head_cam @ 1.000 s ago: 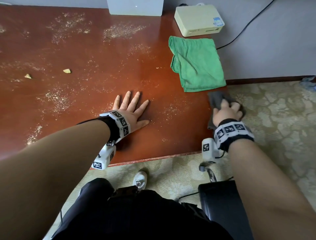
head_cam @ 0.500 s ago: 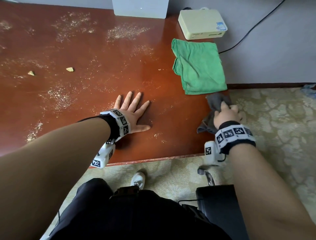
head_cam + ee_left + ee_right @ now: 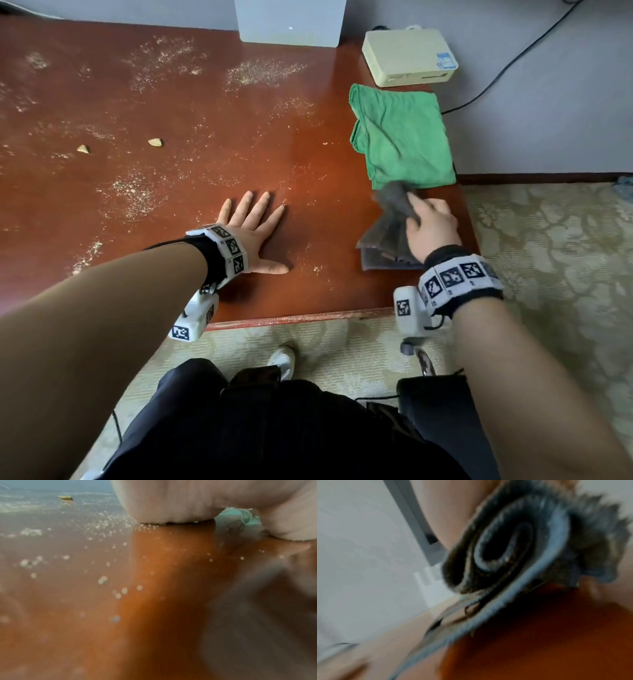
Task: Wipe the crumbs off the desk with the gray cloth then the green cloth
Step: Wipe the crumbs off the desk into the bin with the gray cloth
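The red-brown table (image 3: 212,113) spreads out ahead of both hands, dusted with crumbs (image 3: 133,195) mostly beyond and left of the left hand (image 3: 255,236). The green cloth (image 3: 400,137) lies folded just beyond the right hand (image 3: 430,228), near the table's right edge. The gray cloth (image 3: 387,236) is bunched in the right hand's curled fingers — its lower folds rest on the table. The left hand lies flat — fingers spread wide, palm down.

A red-brown tabletop (image 3: 212,113) is seen, strewn with pale crumbs (image 3: 130,195). At its right side a green cloth (image 3: 404,137) is laid; a cream box (image 3: 407,54) and a gray box (image 3: 291,20) are placed far.
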